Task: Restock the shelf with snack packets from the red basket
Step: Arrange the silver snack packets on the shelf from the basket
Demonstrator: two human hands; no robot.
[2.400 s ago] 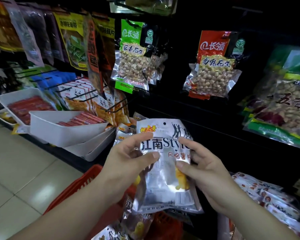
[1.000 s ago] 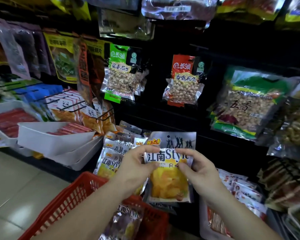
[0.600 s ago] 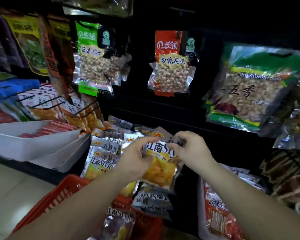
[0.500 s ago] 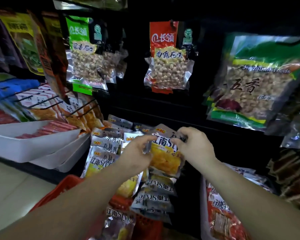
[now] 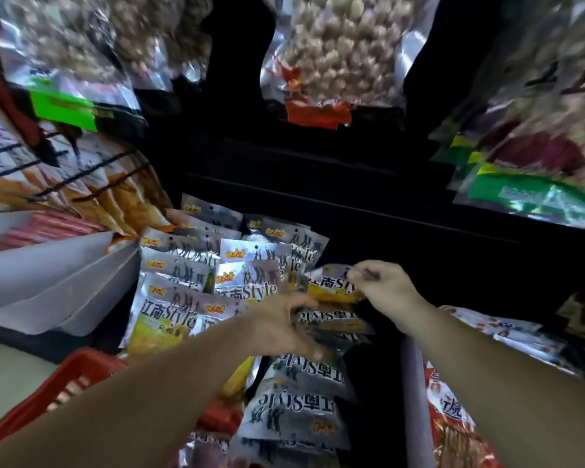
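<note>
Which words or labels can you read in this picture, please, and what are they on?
"江南Style": displayed silver packets.
"江南Style", upside down: lower packets nearest the camera.
"南Sty", partly covered: held packet, pinched by the right hand.
Orange logos on packet tops and the red packets: too blurred to read.

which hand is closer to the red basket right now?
Left. The left hand is up and right of the red basket rim, with its fingers blurred. The right hand is farther right, pinching a snack packet by its top.
</note>
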